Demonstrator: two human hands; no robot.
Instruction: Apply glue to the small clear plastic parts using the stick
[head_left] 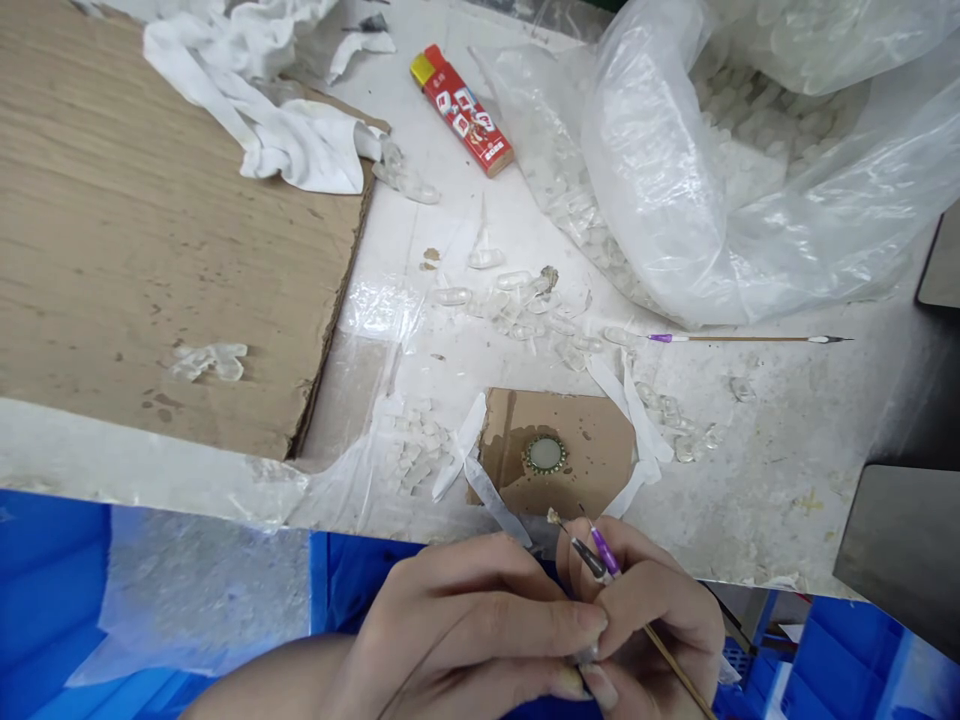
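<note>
My right hand (667,600), at the lower middle, is closed around thin needle-tipped sticks. One has a purple collar (604,550), the other a black collar (589,558); a tan crumb (553,516) sits at one tip. A wooden shaft (679,670) slants down from this hand. My left hand (465,620) meets it, thumb and finger pinched on a small translucent piece (585,655) that the fingertips mostly hide. Just beyond the hands, a bottle cap (545,455) with pale filling lies on a wet, taped-down cardboard piece (592,415).
Clear plastic pieces (525,310) are scattered behind the cap. A plastic bag (660,180) full of them stands at the back right. Another stick (750,339) lies before it. A red box (465,115), white cloth (300,140) and large cardboard sheet (150,250) lie farther left.
</note>
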